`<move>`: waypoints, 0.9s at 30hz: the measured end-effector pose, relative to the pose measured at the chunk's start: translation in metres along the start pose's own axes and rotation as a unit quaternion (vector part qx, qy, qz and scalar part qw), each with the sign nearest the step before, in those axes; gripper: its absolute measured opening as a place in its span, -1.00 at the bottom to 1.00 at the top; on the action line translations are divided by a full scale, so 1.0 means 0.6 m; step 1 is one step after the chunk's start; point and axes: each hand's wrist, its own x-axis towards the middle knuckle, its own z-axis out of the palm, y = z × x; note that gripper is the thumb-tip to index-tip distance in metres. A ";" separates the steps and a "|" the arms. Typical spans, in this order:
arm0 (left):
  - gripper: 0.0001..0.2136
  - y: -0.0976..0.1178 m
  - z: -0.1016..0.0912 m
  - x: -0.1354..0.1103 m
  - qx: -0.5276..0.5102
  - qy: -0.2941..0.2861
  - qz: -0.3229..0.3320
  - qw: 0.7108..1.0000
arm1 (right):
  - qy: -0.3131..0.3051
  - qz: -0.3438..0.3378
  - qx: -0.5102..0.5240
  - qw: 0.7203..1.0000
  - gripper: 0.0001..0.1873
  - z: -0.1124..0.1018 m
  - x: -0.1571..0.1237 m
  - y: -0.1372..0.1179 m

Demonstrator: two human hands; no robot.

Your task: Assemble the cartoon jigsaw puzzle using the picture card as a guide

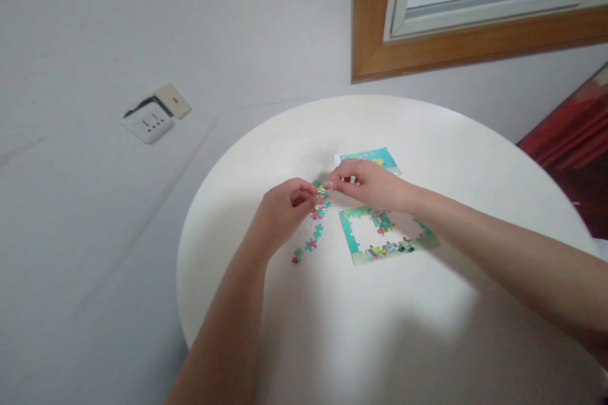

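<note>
On a round white table point(427, 329) lies a small jigsaw frame point(387, 235), its green border joined and much of its middle bare. My left hand point(282, 212) and my right hand point(368, 182) meet just left of the frame, fingertips pinched together on a small puzzle piece point(322, 190). Several loose teal and pink pieces point(311, 237) lie in a line below my left hand. Behind my right hand a picture card point(375, 157) rests flat, partly hidden.
A white wall with a socket plate point(149, 121) and a beige switch point(172, 100) stands to the left. A wood-framed window point(475, 6) is at the top right, and a dark red object point(577, 139) sits beyond the table's right edge.
</note>
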 end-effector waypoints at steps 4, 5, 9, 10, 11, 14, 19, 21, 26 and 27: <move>-0.74 0.023 0.028 -0.004 -0.109 -0.021 0.009 0.994 | 0.036 0.038 0.062 0.997 -0.73 -0.013 -0.028 0.000; -0.75 0.028 0.035 -0.005 -0.132 -0.026 0.009 0.991 | 0.036 0.039 0.076 0.996 -0.72 -0.016 -0.034 0.000; -0.81 0.039 0.061 -0.009 -0.164 -0.040 0.015 0.985 | 0.034 0.035 0.112 0.993 -0.71 -0.024 -0.059 0.000; -0.82 0.040 0.067 -0.010 -0.163 -0.044 0.016 0.986 | 0.039 0.035 0.115 0.992 -0.73 -0.024 -0.065 -0.001; -0.83 0.041 0.072 -0.010 -0.162 -0.049 0.017 0.985 | 0.045 0.034 0.115 0.992 -0.74 -0.025 -0.071 -0.001; -0.82 0.042 0.084 -0.012 -0.143 -0.075 0.046 0.986 | 0.062 0.035 0.101 0.992 -0.74 -0.033 -0.088 -0.001; -0.85 0.031 0.096 -0.012 0.088 -0.025 0.213 0.973 | 0.063 0.060 0.065 0.994 -0.73 -0.056 -0.121 0.020; -0.81 0.022 0.103 -0.011 0.162 -0.020 0.283 0.945 | 0.061 0.069 0.043 0.995 -0.73 -0.060 -0.134 0.039; -0.77 0.010 0.121 -0.014 0.227 -0.034 0.337 0.913 | 0.049 0.092 -0.016 0.994 -0.74 -0.051 -0.157 0.076; -0.76 0.010 0.124 -0.016 0.235 -0.039 0.342 0.909 | 0.043 0.095 -0.028 0.994 -0.75 -0.048 -0.159 0.079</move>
